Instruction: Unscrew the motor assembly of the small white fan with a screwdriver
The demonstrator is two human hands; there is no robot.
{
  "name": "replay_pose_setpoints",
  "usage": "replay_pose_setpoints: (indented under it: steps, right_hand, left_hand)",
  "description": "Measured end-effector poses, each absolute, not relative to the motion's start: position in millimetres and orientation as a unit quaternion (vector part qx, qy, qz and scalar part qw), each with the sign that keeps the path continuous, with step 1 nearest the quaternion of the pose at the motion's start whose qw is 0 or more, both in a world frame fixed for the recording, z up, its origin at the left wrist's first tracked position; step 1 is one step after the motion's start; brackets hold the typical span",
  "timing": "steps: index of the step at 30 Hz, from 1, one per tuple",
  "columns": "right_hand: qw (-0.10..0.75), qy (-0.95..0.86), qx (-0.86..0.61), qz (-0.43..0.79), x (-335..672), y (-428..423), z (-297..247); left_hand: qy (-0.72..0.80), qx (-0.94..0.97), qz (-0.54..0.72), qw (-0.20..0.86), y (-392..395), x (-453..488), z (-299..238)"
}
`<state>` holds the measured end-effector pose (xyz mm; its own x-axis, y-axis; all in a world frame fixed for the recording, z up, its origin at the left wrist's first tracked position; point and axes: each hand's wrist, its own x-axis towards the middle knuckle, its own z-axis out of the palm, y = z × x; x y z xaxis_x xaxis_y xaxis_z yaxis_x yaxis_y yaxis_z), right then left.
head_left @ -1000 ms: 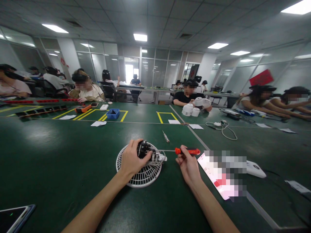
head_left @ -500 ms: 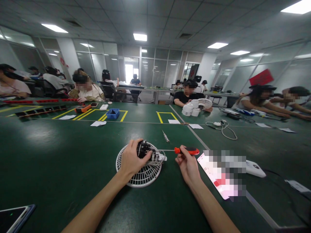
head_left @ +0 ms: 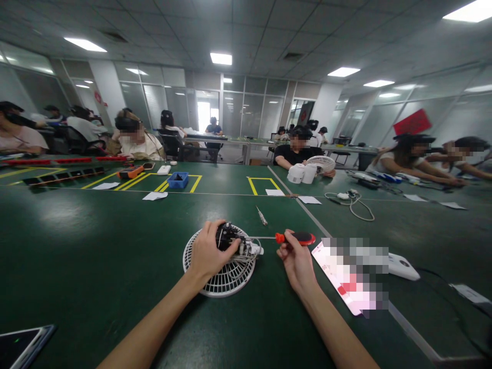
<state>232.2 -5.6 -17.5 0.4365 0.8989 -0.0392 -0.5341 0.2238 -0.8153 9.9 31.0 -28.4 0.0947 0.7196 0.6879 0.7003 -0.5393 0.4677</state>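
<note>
Black motor unit (head_left: 224,237) w/ white wiring (head_left: 237,271) sits on white fan grille (head_left: 221,288); grille lies flat on green table (head_left: 96,256), approx. centre. L hand (head_left: 208,250) wrapped round motor unit. R hand (head_left: 298,259) grips red/blk screwdriver (head_left: 280,238) by handle, shaft approx. horiz., tip end at motor unit's R side; exact contact too small to tell. Small screwdriver (head_left: 262,216) lies beyond, btwn hands. Lit phone (head_left: 333,274) nr R hand, partly pixelated. Further back: blue bin (head_left: 179,185) nr yellow tape (head_left: 196,184); co-worker (head_left: 295,154) w/ white parts (head_left: 295,174).
</note>
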Motion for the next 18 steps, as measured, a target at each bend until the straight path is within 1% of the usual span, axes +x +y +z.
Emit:
replay_pose_setpoints:
  steps: [8, 14, 18]
  right_hand:
    - [0.747, -0.21, -0.394, 0.493, 237.7, -7.8, -17.6]
    - [0.751, -0.254, -0.418, 0.443, 232.7, -6.6, -16.0]
    - [0.739, -0.234, -0.431, 0.463, 232.8, -6.6, -17.3]
  left_hand:
    - [0.478, 0.739, 0.474, 0.009, 30.5, 10.0, -27.8]
    - [0.48, 0.74, 0.472, 0.014, 29.9, 9.6, -27.7]
    - [0.478, 0.74, 0.473, 0.014, 29.4, 9.7, -26.6]
